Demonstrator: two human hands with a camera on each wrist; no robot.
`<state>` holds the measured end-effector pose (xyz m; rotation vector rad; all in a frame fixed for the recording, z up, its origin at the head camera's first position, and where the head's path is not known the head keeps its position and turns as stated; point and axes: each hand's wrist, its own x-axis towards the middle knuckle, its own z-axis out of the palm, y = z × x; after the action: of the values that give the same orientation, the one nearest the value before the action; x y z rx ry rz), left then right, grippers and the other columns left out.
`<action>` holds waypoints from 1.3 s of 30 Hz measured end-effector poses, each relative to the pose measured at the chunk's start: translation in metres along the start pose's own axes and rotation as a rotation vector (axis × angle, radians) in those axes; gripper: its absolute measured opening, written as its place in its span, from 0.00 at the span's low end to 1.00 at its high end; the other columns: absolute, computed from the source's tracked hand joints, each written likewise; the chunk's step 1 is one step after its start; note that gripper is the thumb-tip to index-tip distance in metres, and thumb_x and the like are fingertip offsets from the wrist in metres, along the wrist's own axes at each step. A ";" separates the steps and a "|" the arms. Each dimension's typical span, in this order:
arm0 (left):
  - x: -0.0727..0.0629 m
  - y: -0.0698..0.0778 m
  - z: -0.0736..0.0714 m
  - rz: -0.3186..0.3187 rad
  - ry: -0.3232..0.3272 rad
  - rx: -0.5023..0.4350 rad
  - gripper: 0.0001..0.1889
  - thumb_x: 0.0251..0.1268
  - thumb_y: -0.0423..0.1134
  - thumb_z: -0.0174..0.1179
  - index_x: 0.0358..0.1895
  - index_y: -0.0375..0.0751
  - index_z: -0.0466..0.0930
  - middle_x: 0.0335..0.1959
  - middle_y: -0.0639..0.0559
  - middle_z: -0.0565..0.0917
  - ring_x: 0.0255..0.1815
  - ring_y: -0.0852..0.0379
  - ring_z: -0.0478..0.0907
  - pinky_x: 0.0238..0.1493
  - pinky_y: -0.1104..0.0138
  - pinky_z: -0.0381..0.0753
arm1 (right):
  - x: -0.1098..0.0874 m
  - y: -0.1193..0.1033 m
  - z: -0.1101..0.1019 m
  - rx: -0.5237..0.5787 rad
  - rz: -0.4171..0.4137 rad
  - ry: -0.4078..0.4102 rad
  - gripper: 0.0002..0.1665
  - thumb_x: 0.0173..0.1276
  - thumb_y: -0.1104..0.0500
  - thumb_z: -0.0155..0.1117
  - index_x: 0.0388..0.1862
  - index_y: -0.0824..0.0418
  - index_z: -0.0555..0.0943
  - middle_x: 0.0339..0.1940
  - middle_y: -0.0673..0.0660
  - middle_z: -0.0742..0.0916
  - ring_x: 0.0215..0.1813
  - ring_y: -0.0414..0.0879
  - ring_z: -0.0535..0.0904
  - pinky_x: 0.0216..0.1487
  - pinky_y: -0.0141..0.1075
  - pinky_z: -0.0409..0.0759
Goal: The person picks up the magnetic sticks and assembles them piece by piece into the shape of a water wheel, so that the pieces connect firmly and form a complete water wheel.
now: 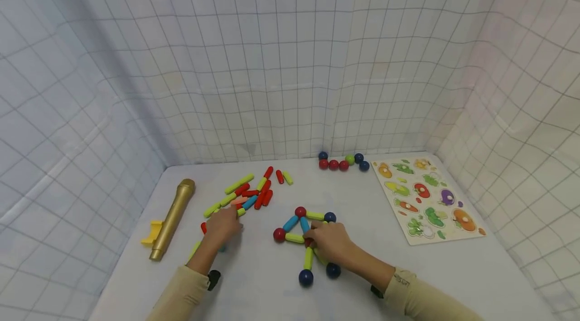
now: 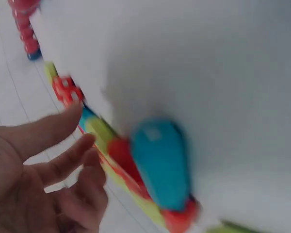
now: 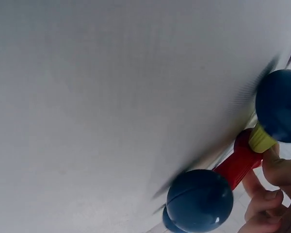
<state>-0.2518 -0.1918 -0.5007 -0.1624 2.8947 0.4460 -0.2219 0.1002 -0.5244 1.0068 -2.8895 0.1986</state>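
My left hand point(image 1: 224, 225) reaches into a pile of loose toy rods point(image 1: 238, 183) in red, lime and blue. In the left wrist view its thumb and fingers are loosely bent, with a gap between thumb and fingertip, beside a blue rod point(image 2: 161, 165). A flat shape of balls and rods lies on the table, with red balls point(image 1: 279, 234), dark blue balls point(image 1: 305, 277), blue rods point(image 1: 291, 224) and lime rods point(image 1: 295, 238). My right hand point(image 1: 333, 244) holds this shape near its middle, its fingers by a red rod point(image 3: 237, 167) and a lime rod point(image 3: 262, 139).
Loose red, blue and green balls point(image 1: 334, 165) line the table's back. A vegetable picture board point(image 1: 434, 197) lies at the right. On the left are a gold microphone-like stick point(image 1: 173, 220) and a yellow piece point(image 1: 153, 233). Gridded white cloth point(image 1: 290, 59) walls the table.
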 end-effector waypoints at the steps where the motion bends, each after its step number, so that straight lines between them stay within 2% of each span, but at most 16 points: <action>1: -0.002 -0.007 -0.002 -0.019 -0.014 0.024 0.13 0.58 0.42 0.68 0.36 0.40 0.75 0.29 0.47 0.78 0.30 0.51 0.73 0.28 0.60 0.72 | 0.000 0.000 0.000 -0.010 0.019 0.010 0.10 0.62 0.53 0.71 0.43 0.46 0.88 0.33 0.46 0.83 0.22 0.37 0.66 0.21 0.25 0.64; 3: -0.005 -0.016 -0.004 -0.031 -0.038 0.039 0.17 0.52 0.44 0.73 0.35 0.40 0.74 0.28 0.47 0.77 0.30 0.51 0.73 0.29 0.60 0.72 | 0.000 0.002 0.001 -0.029 0.050 0.035 0.10 0.60 0.53 0.72 0.42 0.48 0.89 0.31 0.46 0.82 0.21 0.37 0.66 0.20 0.25 0.63; 5: -0.008 -0.021 -0.004 -0.004 -0.046 0.046 0.19 0.48 0.44 0.76 0.34 0.40 0.75 0.29 0.48 0.77 0.31 0.52 0.73 0.30 0.61 0.72 | 0.001 0.002 0.002 -0.044 0.077 0.059 0.08 0.59 0.52 0.72 0.39 0.48 0.89 0.29 0.46 0.81 0.20 0.37 0.65 0.18 0.26 0.61; 9: -0.012 -0.021 -0.003 0.060 -0.007 0.073 0.15 0.47 0.38 0.76 0.30 0.40 0.76 0.27 0.48 0.78 0.29 0.51 0.74 0.29 0.59 0.76 | 0.004 0.002 0.002 -0.057 0.113 0.068 0.10 0.59 0.47 0.72 0.35 0.49 0.88 0.24 0.46 0.78 0.18 0.39 0.63 0.15 0.27 0.60; 12: -0.011 -0.019 0.000 0.059 0.031 0.095 0.13 0.49 0.36 0.74 0.29 0.39 0.77 0.27 0.46 0.80 0.29 0.49 0.76 0.29 0.56 0.79 | 0.004 0.002 0.002 -0.056 0.124 0.061 0.13 0.59 0.44 0.71 0.34 0.50 0.88 0.22 0.47 0.77 0.17 0.40 0.63 0.15 0.27 0.61; 14: -0.009 -0.019 0.004 0.047 0.072 0.090 0.14 0.50 0.36 0.74 0.34 0.37 0.77 0.30 0.43 0.80 0.31 0.46 0.78 0.31 0.52 0.80 | 0.004 0.001 0.002 -0.053 0.122 0.058 0.14 0.59 0.43 0.71 0.34 0.50 0.87 0.22 0.47 0.77 0.17 0.40 0.64 0.15 0.27 0.62; 16: -0.006 -0.020 0.008 0.034 0.114 0.076 0.19 0.51 0.38 0.74 0.43 0.34 0.77 0.36 0.39 0.80 0.35 0.42 0.79 0.33 0.49 0.81 | 0.003 0.001 0.002 -0.046 0.123 0.052 0.14 0.59 0.43 0.71 0.35 0.51 0.87 0.22 0.47 0.77 0.17 0.40 0.64 0.16 0.27 0.62; 19: 0.000 -0.023 0.011 0.032 0.164 0.059 0.25 0.52 0.38 0.73 0.52 0.33 0.74 0.41 0.36 0.80 0.38 0.40 0.80 0.34 0.48 0.81 | 0.002 0.000 0.002 -0.039 0.123 0.044 0.15 0.60 0.43 0.70 0.36 0.51 0.87 0.23 0.47 0.77 0.17 0.40 0.64 0.16 0.27 0.62; 21: 0.003 -0.024 0.011 0.036 0.167 0.070 0.24 0.54 0.38 0.71 0.52 0.33 0.75 0.40 0.37 0.81 0.37 0.42 0.80 0.32 0.50 0.81 | 0.002 0.001 0.001 -0.035 0.120 0.038 0.14 0.60 0.44 0.70 0.37 0.52 0.87 0.24 0.48 0.77 0.17 0.40 0.64 0.16 0.27 0.62; 24: 0.006 -0.025 0.007 0.036 0.147 0.092 0.13 0.60 0.37 0.66 0.45 0.34 0.77 0.35 0.39 0.83 0.33 0.44 0.80 0.28 0.53 0.80 | 0.001 0.002 -0.001 -0.031 0.104 0.023 0.13 0.61 0.46 0.71 0.40 0.52 0.87 0.26 0.48 0.78 0.18 0.39 0.64 0.16 0.26 0.62; 27: 0.005 -0.024 0.001 0.034 0.117 0.111 0.09 0.66 0.33 0.58 0.45 0.36 0.82 0.38 0.38 0.84 0.34 0.43 0.81 0.28 0.52 0.81 | 0.001 0.004 -0.003 -0.032 0.078 0.013 0.13 0.60 0.52 0.72 0.43 0.52 0.87 0.29 0.49 0.79 0.18 0.39 0.64 0.17 0.25 0.63; 30: 0.002 -0.021 -0.003 0.035 0.074 0.151 0.12 0.69 0.32 0.53 0.49 0.37 0.83 0.42 0.36 0.83 0.39 0.42 0.81 0.31 0.50 0.82 | 0.001 0.005 -0.007 -0.033 0.062 0.008 0.12 0.60 0.55 0.72 0.44 0.53 0.87 0.30 0.50 0.79 0.19 0.39 0.64 0.17 0.25 0.63; 32: 0.000 -0.017 -0.004 0.034 0.078 0.156 0.13 0.69 0.33 0.53 0.52 0.36 0.82 0.43 0.34 0.82 0.41 0.40 0.80 0.32 0.48 0.82 | 0.002 0.006 -0.007 -0.033 0.058 0.006 0.12 0.61 0.56 0.72 0.44 0.53 0.87 0.31 0.50 0.80 0.19 0.39 0.65 0.17 0.25 0.64; 34: -0.005 -0.011 -0.003 0.047 0.099 0.162 0.12 0.69 0.36 0.55 0.51 0.35 0.81 0.40 0.34 0.81 0.40 0.40 0.79 0.32 0.49 0.83 | 0.002 0.006 -0.007 -0.030 0.058 0.000 0.11 0.61 0.56 0.71 0.44 0.53 0.87 0.34 0.50 0.81 0.20 0.39 0.66 0.17 0.25 0.65; 36: -0.011 0.000 0.000 0.085 0.113 0.104 0.12 0.68 0.38 0.58 0.48 0.35 0.81 0.35 0.39 0.82 0.36 0.44 0.78 0.31 0.54 0.82 | 0.001 0.006 -0.005 -0.012 0.049 -0.010 0.12 0.61 0.57 0.71 0.44 0.53 0.87 0.36 0.49 0.82 0.22 0.38 0.67 0.19 0.25 0.67; 39: -0.021 0.023 0.009 0.159 0.053 -0.039 0.11 0.64 0.42 0.63 0.43 0.38 0.84 0.28 0.49 0.82 0.31 0.53 0.75 0.30 0.63 0.79 | -0.001 0.006 -0.002 0.022 0.032 -0.019 0.14 0.59 0.61 0.71 0.45 0.52 0.86 0.38 0.48 0.84 0.25 0.38 0.70 0.22 0.25 0.69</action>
<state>-0.2325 -0.1657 -0.4975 0.0521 2.9646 0.5332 -0.2247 0.1059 -0.5234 0.9712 -2.9284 0.2239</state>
